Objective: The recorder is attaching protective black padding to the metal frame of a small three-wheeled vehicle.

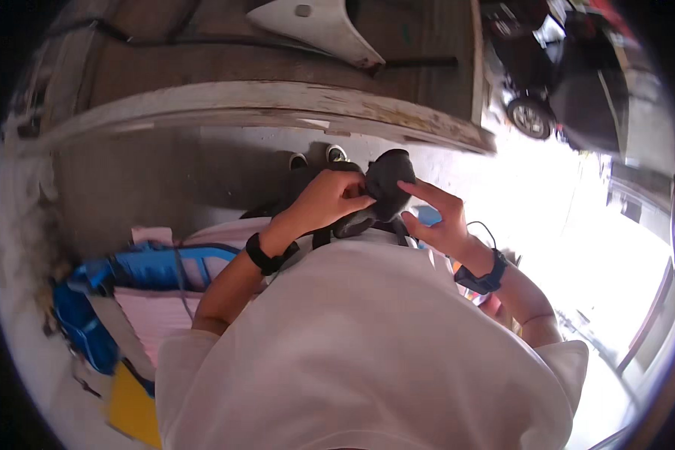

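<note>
Both my hands are raised in front of my chest, over my white shirt (367, 337). My left hand (326, 199) is closed on a dark, soft object (388, 180), perhaps a cloth or pouch, with a dark strap hanging below it. My right hand (435, 217) touches the same object from the right, thumb and forefinger pinching its edge, other fingers spread. A black band is on my left wrist and a dark blue watch on my right. My shoes (319, 157) show on the grey floor beyond.
A worn wooden beam (277, 105) runs across ahead, with a white moulded panel (319, 26) behind it. A blue and pink bag (139, 289) and something yellow lie at my left. A dark vehicle (570, 82) stands at the upper right in bright light.
</note>
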Demonstrator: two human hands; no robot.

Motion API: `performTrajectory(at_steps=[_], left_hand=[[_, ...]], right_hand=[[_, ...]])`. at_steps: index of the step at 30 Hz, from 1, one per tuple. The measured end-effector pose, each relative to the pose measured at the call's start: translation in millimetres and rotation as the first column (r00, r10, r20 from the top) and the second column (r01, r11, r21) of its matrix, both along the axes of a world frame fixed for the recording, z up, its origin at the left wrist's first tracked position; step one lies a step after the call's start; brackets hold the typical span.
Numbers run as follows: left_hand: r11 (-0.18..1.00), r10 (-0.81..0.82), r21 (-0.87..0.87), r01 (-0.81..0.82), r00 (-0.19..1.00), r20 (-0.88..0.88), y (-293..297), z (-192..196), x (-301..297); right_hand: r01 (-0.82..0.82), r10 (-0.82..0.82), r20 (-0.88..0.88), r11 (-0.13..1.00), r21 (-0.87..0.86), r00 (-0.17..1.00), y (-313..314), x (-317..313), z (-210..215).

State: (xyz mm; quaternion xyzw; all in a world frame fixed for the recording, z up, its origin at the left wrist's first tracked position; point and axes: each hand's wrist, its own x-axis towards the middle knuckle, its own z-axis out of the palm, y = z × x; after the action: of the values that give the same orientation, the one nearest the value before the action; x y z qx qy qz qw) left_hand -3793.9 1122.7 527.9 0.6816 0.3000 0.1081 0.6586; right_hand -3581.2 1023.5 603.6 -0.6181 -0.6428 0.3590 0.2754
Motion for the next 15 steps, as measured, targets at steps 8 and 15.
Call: performTrajectory(at_steps=[8, 15], left_hand=[[0.953, -0.284, 0.034, 0.301, 0.929, -0.238, -4.3, 18.6, 22.6], [0.728, -0.275, 0.574, 0.375, 0.926, -0.257, -9.2, -11.3, 40.6]], right_hand=[[0.181, -0.178, -0.033, 0.971, 0.157, 0.984, -74.6, -13.3, -33.8], [0.256, -0.3, 0.087, 0.908, 0.331, 0.95, -93.7, -16.6, -45.3]])
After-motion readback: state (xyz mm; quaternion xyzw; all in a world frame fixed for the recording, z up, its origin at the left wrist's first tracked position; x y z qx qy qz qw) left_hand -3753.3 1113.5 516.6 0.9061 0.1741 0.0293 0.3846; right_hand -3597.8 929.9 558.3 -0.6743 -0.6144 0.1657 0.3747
